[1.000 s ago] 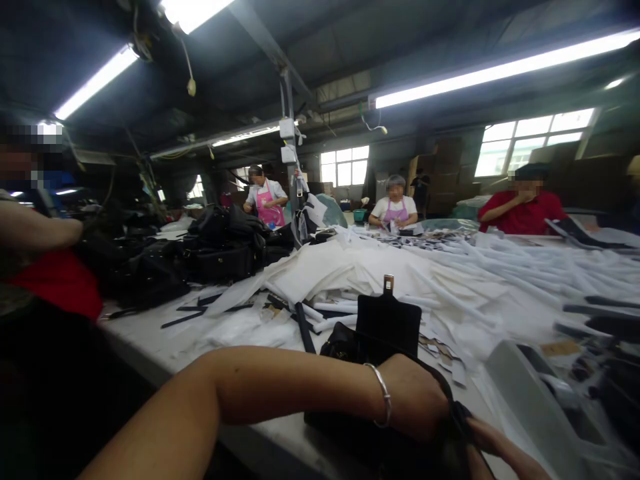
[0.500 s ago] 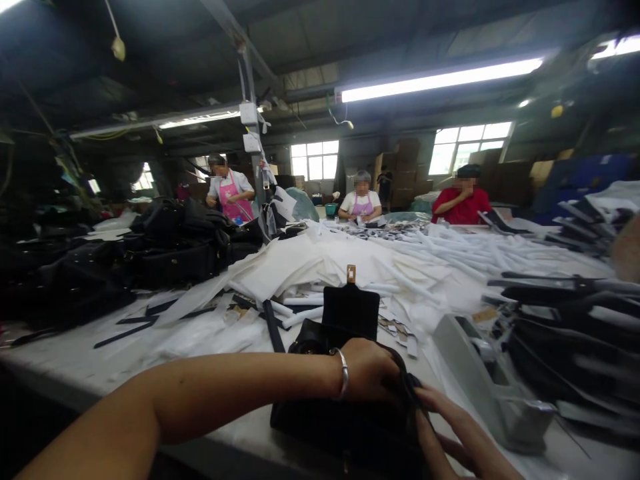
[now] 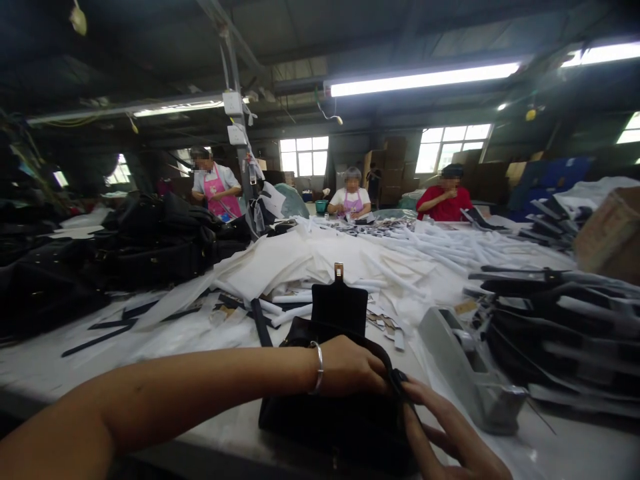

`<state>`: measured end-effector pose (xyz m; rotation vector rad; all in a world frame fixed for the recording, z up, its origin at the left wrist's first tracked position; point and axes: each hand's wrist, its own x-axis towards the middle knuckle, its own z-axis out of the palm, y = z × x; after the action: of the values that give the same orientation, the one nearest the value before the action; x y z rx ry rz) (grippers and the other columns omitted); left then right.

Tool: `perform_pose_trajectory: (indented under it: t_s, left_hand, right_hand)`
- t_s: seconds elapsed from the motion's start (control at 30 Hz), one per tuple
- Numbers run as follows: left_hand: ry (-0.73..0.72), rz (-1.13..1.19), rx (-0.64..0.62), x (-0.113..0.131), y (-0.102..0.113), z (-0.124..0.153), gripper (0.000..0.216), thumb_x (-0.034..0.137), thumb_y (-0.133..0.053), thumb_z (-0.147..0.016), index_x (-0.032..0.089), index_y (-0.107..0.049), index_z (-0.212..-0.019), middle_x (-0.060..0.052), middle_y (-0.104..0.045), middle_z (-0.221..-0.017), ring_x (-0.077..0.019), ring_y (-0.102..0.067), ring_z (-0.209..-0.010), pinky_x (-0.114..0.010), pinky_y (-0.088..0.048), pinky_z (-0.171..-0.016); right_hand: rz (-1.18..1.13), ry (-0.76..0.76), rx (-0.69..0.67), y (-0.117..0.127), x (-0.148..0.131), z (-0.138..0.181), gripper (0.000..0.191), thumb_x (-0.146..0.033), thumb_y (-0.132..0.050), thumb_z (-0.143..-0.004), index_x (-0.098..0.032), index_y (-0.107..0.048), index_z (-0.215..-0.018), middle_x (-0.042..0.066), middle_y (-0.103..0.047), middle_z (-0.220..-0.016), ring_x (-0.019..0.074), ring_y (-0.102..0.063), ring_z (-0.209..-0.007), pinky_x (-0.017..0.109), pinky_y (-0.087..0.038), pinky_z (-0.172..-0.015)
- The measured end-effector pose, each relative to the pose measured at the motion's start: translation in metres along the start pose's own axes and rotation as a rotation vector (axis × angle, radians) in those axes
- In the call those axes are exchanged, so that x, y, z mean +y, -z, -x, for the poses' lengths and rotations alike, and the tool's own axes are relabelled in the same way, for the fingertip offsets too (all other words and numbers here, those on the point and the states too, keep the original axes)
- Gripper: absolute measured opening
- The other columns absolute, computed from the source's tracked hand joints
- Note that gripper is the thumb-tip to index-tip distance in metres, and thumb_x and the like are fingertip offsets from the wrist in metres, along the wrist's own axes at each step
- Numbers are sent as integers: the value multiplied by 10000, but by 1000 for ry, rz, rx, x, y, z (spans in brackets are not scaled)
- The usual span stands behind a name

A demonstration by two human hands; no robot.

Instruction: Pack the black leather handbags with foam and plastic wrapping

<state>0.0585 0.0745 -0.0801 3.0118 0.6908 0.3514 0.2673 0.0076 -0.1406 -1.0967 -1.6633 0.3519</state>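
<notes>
A black handbag [image 3: 325, 427] stands on the table close in front of me, its flap [image 3: 340, 310] folded back and a gold-coloured clasp at the flap's tip. My left hand [image 3: 350, 367], with a silver bangle at the wrist, reaches across the bag's mouth; its fingers go down inside by the right edge, where their tips are hidden. On the outside of that same edge, my right hand [image 3: 435, 427] grips the bag's right side, fingers and thumb closed on the rim. The bag's inside is too dark to make out.
A grey tape dispenser [image 3: 470, 373] is right of the bag. White sheets [image 3: 300, 257] and strips heap up beyond it. Black bags [image 3: 150, 247] pile at left, more black pieces [image 3: 550, 333] at right, near a cardboard box [image 3: 610, 233]. Several people sit or stand across the table.
The whole view has shifted, so everything sits further left, and a cardboard box shows at the right. Both hands keep their places at the bag's right edge.
</notes>
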Motion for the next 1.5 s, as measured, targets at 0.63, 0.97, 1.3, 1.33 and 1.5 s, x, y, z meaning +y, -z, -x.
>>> perform_pose_trajectory:
  t_s: [0.63, 0.97, 1.3, 1.33, 1.5]
  left_hand:
    - [-274, -238, -132, 4, 9, -3, 121, 174, -626, -903, 255, -714, -896, 52, -706, -1190, -152, -629, -1073, -249, -499, -808]
    - [-169, -123, -96, 1, -1, 2, 151, 197, -618, -916, 236, -698, -1038, 8, -700, -1214, -150, -625, -1084, -223, -480, -894]
    - [-219, -35, -265, 3, 0, -18, 280, 119, -661, -811, 301, -687, -1022, -10, -745, -971, -209, -677, -971, -278, -530, -705]
    - [-201, -16, -268, 2, 1, -18, 308, 114, -668, -800, 308, -685, -1039, -6, -746, -991, -214, -679, -979, -281, -532, -706]
    - [-13, 173, -128, -8, 26, -12, 273, 180, -700, -826, 285, -686, -1077, 17, -738, -1089, -175, -699, -956, -215, -534, -758]
  right_hand:
    - [71, 81, -19, 6, 4, 2, 257, -340, -668, -842, -264, -714, -1082, 29, -737, -1119, 211, -755, -851, 211, -646, -633]
    - [37, 57, 6, 2, -1, 2, 239, -355, -666, -833, -249, -736, -1035, 41, -748, -1094, 216, -755, -844, 216, -644, -625]
    - [45, 37, -27, 4, -1, 0, 254, -380, -656, -846, -259, -729, -1057, 32, -739, -1124, 231, -745, -903, 257, -646, -703]
    - [49, 29, -29, 5, 1, 0, 264, -386, -657, -846, -262, -724, -1069, 31, -737, -1129, 230, -744, -906, 260, -644, -717]
    - [35, -172, -125, 11, 12, -3, 425, -478, -634, -854, -283, -642, -1232, 25, -745, -1110, 201, -760, -764, 229, -637, -645]
